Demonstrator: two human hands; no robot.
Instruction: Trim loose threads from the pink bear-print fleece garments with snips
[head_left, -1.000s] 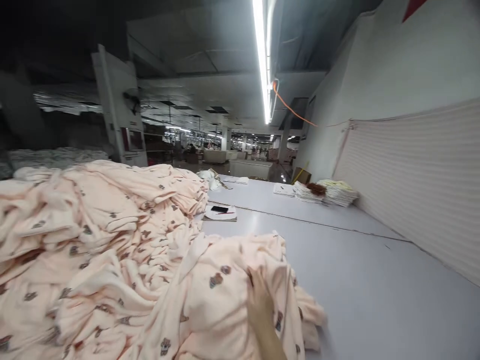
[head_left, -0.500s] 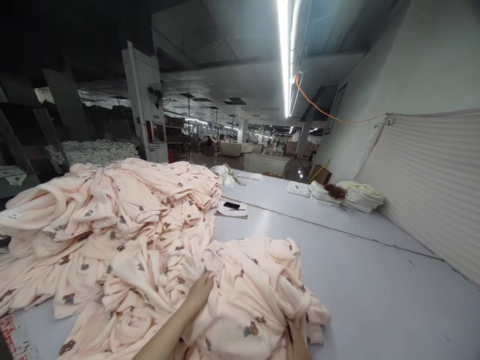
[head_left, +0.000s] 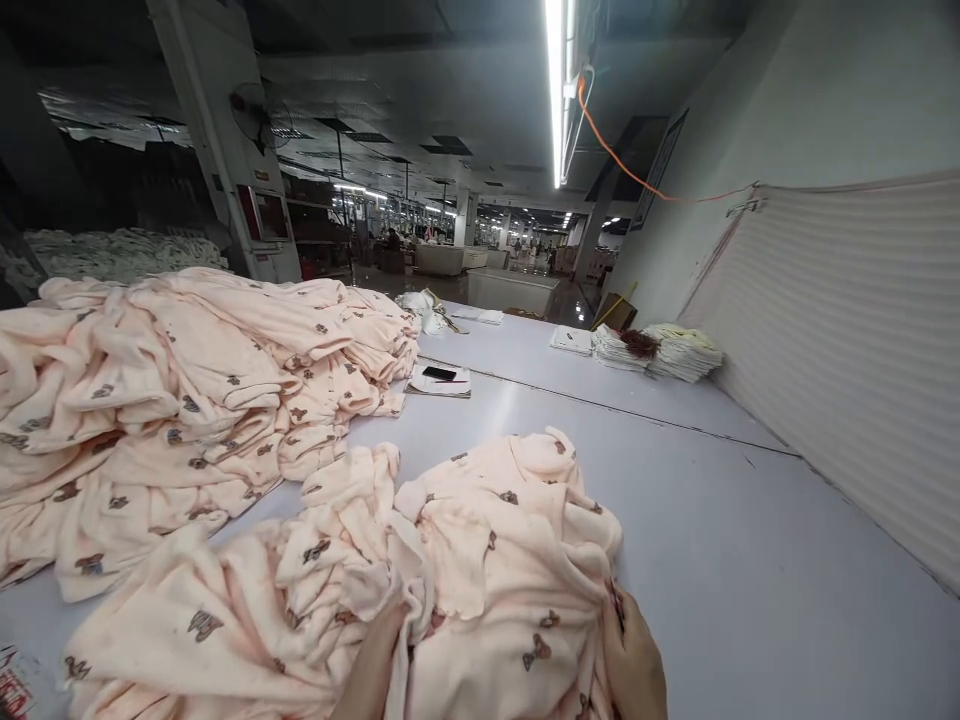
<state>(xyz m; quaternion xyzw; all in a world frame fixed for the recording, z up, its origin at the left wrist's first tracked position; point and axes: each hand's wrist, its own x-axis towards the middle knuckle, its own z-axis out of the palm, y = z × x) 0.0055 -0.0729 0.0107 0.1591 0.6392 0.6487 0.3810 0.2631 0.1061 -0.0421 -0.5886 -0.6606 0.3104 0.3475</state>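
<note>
Locate the near pink cloth [head_left: 517, 560] directly in front of you, on the pale work table [head_left: 720, 560]. It lies in loose, thick folds, printed with small brown and grey motifs. Your left hand [head_left: 391, 622] is at the middle of this cloth, tucked in beside a raised fold. The fold covers your left fingers; you cannot tell from this view whether they grasp the material or rest released. Your right hand [head_left: 636, 655] is curled against the right edge of the same cloth, touching it. You cannot tell whether those fingers are clenched on it.

The large pink pile [head_left: 225, 370] occupies the left side of the table, behind the near cloth. A strip of bare tabletop shows between part of the two. At the right end of the pile, a black phone [head_left: 439, 373] lies on a paper pad [head_left: 442, 388]. Toward the far right, white stacks [head_left: 684, 352] stand near the striped wall covering [head_left: 847, 330], with a reddish-brown bundle [head_left: 637, 343] on top.
</note>
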